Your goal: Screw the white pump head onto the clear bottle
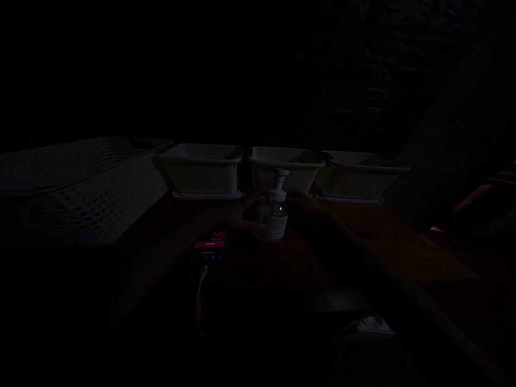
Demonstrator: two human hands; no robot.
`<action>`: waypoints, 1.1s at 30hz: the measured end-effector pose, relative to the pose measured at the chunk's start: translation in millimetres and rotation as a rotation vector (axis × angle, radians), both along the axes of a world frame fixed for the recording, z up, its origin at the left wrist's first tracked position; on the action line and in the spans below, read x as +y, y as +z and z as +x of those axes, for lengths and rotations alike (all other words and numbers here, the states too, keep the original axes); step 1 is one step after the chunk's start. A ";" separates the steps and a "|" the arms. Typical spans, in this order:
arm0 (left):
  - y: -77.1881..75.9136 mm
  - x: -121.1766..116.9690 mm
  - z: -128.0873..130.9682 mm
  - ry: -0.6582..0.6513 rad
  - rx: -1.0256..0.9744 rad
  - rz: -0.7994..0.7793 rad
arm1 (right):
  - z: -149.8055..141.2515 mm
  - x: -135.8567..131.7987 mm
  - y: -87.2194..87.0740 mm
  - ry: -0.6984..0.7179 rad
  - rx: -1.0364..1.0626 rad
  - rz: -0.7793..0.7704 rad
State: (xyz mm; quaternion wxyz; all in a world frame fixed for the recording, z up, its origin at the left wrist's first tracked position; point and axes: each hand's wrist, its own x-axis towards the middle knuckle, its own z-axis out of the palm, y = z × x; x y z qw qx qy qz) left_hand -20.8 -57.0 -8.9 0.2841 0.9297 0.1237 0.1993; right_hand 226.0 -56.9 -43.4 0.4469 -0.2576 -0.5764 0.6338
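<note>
The scene is very dark. A clear pump bottle [274, 220] with a white pump head and a pale label stands upright on the wooden table, near the middle of the view. From its left side, my left hand [244, 215] grips it, with the thumb low and a finger near the shoulder. Close to the bottle's right side is my right hand [300, 201]. Shadow hides most of its fingers, so whether it touches the bottle is unclear. Below my left hand lies a phone [208, 248] with a lit red screen.
Three pale tubs [209, 177] line the back, and a perforated white basket [100, 209] stands at left. A white cable [200, 285] runs from the phone toward me. Another person's arm [475, 201] shows at far right. The wooden tabletop [411, 247] extends right.
</note>
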 end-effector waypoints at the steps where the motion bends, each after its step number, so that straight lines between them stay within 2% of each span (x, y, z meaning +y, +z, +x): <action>1: -0.2 0.2 -0.2 0.004 0.000 -0.013 | -0.7 1.5 -2.6 -0.003 0.012 0.008; 5: -0.6 -0.1 -0.7 0.024 -0.001 -0.044 | -3.4 0.5 -8.0 0.001 0.057 0.028; 11: -5.1 4.1 -2.0 0.020 -0.013 -0.059 | -5.9 -7.1 -6.6 0.071 0.128 0.041; 22: -0.9 -0.2 -2.1 0.000 -0.005 -0.017 | -3.8 3.9 -12.2 0.113 0.151 0.034; 25: -1.4 0.9 -2.4 -0.002 0.003 -0.007 | -1.7 7.6 -13.8 0.083 0.119 0.014; 33: -0.3 -1.1 0.9 -0.016 -0.007 -0.020 | -8.3 -6.9 -3.3 0.061 0.119 0.022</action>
